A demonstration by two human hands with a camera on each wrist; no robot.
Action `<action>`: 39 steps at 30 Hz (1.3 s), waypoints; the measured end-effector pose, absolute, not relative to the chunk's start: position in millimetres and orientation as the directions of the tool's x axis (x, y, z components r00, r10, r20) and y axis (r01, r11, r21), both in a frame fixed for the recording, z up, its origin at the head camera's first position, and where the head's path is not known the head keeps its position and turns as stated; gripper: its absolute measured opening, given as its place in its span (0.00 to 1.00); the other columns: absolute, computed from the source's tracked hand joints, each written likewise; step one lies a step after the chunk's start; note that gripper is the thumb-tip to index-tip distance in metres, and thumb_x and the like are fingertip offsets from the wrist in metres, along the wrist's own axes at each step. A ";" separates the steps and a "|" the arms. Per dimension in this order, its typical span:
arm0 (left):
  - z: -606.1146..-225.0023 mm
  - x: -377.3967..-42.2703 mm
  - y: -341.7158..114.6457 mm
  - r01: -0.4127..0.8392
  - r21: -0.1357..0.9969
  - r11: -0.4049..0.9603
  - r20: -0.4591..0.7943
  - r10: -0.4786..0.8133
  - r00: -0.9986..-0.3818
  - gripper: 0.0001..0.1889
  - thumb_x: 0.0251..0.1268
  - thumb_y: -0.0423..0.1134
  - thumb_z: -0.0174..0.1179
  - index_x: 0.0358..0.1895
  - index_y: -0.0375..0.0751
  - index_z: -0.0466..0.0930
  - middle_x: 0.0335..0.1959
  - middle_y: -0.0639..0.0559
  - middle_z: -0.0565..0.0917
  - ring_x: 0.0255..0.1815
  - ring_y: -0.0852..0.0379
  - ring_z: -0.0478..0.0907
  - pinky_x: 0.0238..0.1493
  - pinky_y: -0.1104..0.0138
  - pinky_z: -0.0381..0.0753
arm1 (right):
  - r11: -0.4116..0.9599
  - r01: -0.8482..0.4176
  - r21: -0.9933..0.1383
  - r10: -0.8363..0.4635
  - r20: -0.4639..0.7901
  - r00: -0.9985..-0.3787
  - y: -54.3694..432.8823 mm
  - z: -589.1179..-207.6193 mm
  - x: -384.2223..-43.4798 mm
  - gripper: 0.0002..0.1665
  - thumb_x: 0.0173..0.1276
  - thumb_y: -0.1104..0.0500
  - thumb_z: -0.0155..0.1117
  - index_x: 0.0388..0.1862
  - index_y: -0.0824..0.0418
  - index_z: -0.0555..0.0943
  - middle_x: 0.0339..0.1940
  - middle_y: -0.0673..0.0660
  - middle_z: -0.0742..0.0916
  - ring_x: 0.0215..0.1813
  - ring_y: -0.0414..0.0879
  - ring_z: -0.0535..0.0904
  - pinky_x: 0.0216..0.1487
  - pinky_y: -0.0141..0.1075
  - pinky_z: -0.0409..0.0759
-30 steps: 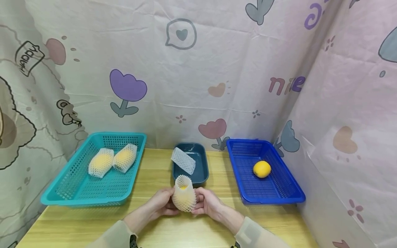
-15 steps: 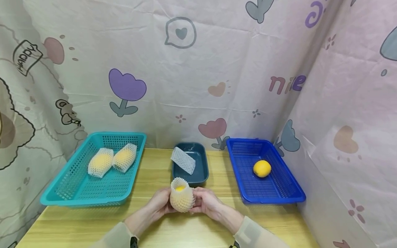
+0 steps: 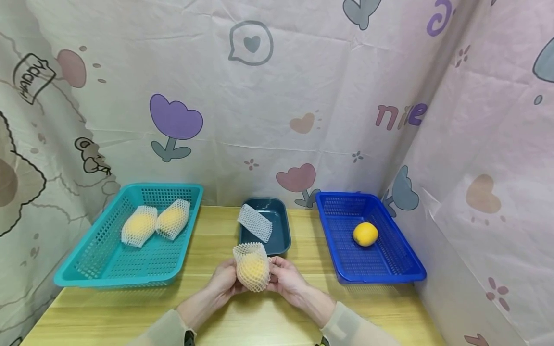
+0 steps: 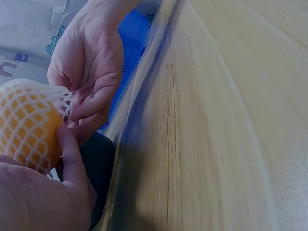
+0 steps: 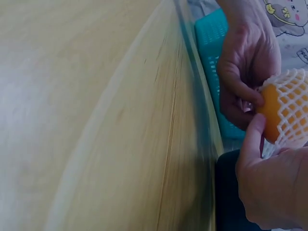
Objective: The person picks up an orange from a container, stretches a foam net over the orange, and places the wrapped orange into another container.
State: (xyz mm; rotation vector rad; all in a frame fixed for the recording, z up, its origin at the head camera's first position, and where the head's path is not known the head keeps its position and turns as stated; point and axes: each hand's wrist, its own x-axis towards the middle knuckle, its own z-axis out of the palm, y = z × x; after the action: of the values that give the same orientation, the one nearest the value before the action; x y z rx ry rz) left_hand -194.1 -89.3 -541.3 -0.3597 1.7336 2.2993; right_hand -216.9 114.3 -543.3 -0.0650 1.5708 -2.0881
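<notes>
Our left hand (image 3: 223, 280) and right hand (image 3: 289, 281) curl partway closed around the yellow fruit (image 5: 271, 114) in its foam net (image 3: 249, 249), above the bench (image 3: 255, 327), just short of the dark tray (image 3: 280, 230). We should steady the fruit lightly and ease the net evenly, lest it tear.

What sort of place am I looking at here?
Probably a makeshift fruit-packing or sorting station, perhaps staged: printed cloth hangs behind a wood-grain table bearing a teal basket and a blue basket, with a netted fruit held by hand between them.
</notes>
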 end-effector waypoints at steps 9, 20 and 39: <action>-541.9 -195.3 -90.1 -0.321 0.902 -0.288 -0.346 -0.038 -0.937 0.15 0.84 0.30 0.50 0.63 0.26 0.75 0.36 0.49 0.88 0.35 0.56 0.88 0.40 0.57 0.94 | -0.192 0.344 -0.919 -0.373 -0.255 -0.892 108.5 -544.4 -215.1 0.06 0.88 0.66 0.54 0.51 0.60 0.79 0.35 0.48 0.91 0.37 0.39 0.90 0.40 0.33 0.91; -539.0 -196.2 -86.4 -0.311 0.900 -0.306 -0.347 -0.069 -0.935 0.05 0.86 0.32 0.52 0.51 0.33 0.76 0.28 0.52 0.87 0.29 0.59 0.87 0.34 0.61 0.92 | -0.186 0.324 -0.928 -0.364 -0.242 -0.900 101.7 -546.4 -212.0 0.09 0.82 0.68 0.54 0.50 0.58 0.80 0.34 0.49 0.91 0.35 0.39 0.90 0.40 0.34 0.92; -526.1 -192.3 -90.9 -0.320 0.897 -0.306 -0.323 0.041 -0.945 0.31 0.96 0.56 0.40 0.79 0.32 0.65 0.50 0.48 0.87 0.45 0.56 0.86 0.46 0.60 0.89 | -0.200 0.324 -0.925 -0.312 -0.253 -0.916 99.9 -545.1 -213.2 0.09 0.87 0.64 0.53 0.58 0.61 0.78 0.31 0.48 0.88 0.31 0.37 0.86 0.35 0.32 0.89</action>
State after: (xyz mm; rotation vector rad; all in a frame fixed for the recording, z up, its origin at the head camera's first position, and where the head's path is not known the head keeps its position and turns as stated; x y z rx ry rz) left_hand -192.3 -90.9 -526.1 -0.3540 1.6962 2.3448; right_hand -213.2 99.9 -545.1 0.0130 1.6677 -2.1588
